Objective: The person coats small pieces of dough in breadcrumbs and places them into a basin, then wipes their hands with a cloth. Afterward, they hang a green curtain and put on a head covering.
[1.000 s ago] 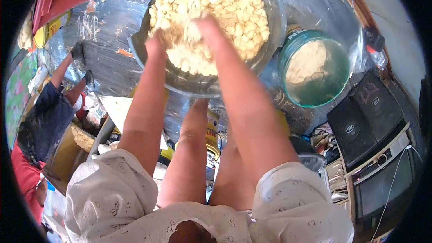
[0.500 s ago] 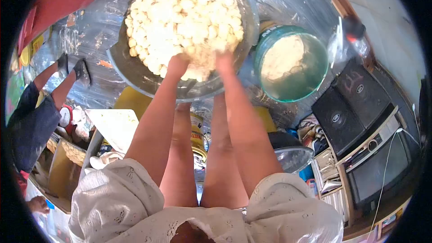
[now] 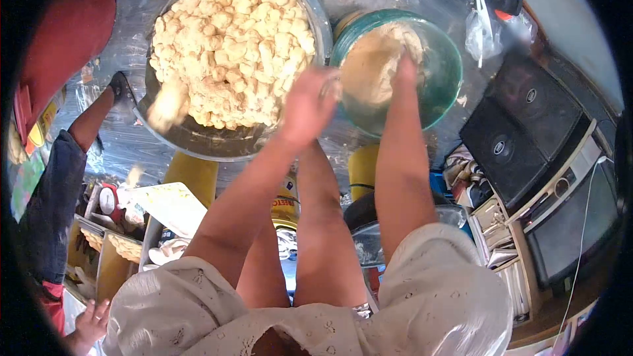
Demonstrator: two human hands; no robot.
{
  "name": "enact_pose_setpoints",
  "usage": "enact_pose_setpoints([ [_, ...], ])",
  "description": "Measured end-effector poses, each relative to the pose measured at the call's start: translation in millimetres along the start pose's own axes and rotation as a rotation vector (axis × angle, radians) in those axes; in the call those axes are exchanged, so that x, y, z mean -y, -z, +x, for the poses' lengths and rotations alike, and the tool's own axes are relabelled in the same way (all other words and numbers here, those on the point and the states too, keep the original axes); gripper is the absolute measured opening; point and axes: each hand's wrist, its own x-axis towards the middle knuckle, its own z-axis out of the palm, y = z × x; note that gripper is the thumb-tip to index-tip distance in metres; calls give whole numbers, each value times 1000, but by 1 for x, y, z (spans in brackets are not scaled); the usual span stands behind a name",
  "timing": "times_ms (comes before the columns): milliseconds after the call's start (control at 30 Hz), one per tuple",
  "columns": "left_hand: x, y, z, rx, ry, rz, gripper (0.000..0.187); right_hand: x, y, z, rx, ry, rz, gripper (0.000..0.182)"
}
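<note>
A wide grey basin holds a heap of pale yellow, powder-dusted lumps. Over its right rim is my left hand, smeared by motion but with thumb and fingers apart and nothing seen in them. To the right stands a green bucket with pale flour-like powder inside. My right hand reaches down into this bucket at the powder, its fingers hidden. A blurred pale clump shows at the basin's left edge.
Black speakers and a television stand at the right. A plastic bag lies beyond the bucket. Left are a red chair, a white board and another person's leg. Another person's hand shows lower left.
Both my hands have left the lumps in the basin. The right one has moved into the green bucket, the left to the basin's right rim. The view has shifted right.
</note>
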Motion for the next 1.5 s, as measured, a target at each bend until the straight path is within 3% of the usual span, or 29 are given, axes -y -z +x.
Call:
enact_pose_setpoints([
  [33, -2, -13, 1, 75, -80, -2, 22, 5, -17, -4, 18, 6, -84, 54],
  [67, -3, -25, 2, 151, -159, -6, 23, -17, -26, 20, 238, 42, -172, 49],
  [100, -9, -36, 5, 158, -154, 0, 23, -38, -35, 43, 456, 94, -246, 46],
  [200, -24, -65, 15, 149, -49, -171, 33, -68, -47, 17, 701, -79, -199, 42],
  [300, 1, -96, 32, 74, 194, 28, 57, -81, -39, -16, 735, -247, -34, 39],
  [433, 3, -92, 33, 156, 239, 45, 57, -63, -18, -39, 751, -327, 313, 34],
  [467, 5, -92, 33, 187, 248, 54, 57, -50, -4, -55, 621, -341, 384, 34],
  [533, 21, -110, 31, -57, 273, 84, 37, -35, 15, -71, 618, -412, 495, 33],
  [567, 22, -115, 29, -57, 270, 82, 37, -34, 23, -77, 648, -316, 604, 34],
  [600, 18, -116, 29, -84, 434, -308, 36, -33, 30, -85, 679, -220, 711, 34],
  [633, 13, -116, 28, -110, 590, -702, 35, -18, 30, -110, 559, -194, 763, 35],
  [700, 5, -113, 27, -144, 606, -864, 34, -25, 29, -120, 531, -94, 732, 36],
  [733, -1, -109, 26, -174, 623, -1027, 34, -19, 23, -132, 496, 5, 700, 37],
  [767, -8, -104, 23, -192, 624, -1061, 29, -12, 23, -149, 448, -118, 912, 36],
  [833, -20, -86, 13, -190, 586, -1041, 27, -12, 15, -170, 511, -19, 813, 36],
  [933, -25, -50, -4, -242, 543, -1062, 20, -15, -2, -211, 562, -113, 964, 36],
  [1000, -7, -16, -18, -369, 592, -955, 19, -33, -23, -232, 678, -34, 779, 33],
  [1133, 57, 37, -52, -590, 636, -1200, 29, -34, -87, -296, 352, -235, 368, 30],
  [1233, 110, 69, -71, -668, 696, -1229, 34, -74, -124, -313, 293, -37, 112, 28],
  [1267, 114, 81, -72, -714, 773, -1097, 36, -84, -136, -316, 276, -4, 60, 28],
  [1300, 130, 96, -73, -692, 762, -1093, 36, -86, -149, -322, 274, -56, 177, 26],
  [1400, 127, 127, -54, -715, 760, -906, 39, -85, -186, -323, 449, -64, 191, 34],
  [1467, 142, 148, -32, -805, 693, -905, 40, -90, -217, -318, 610, -110, 422, 35],
  [1500, 152, 161, -18, -778, 689, -844, 40, -79, -226, -319, 644, -71, 393, 34],
])
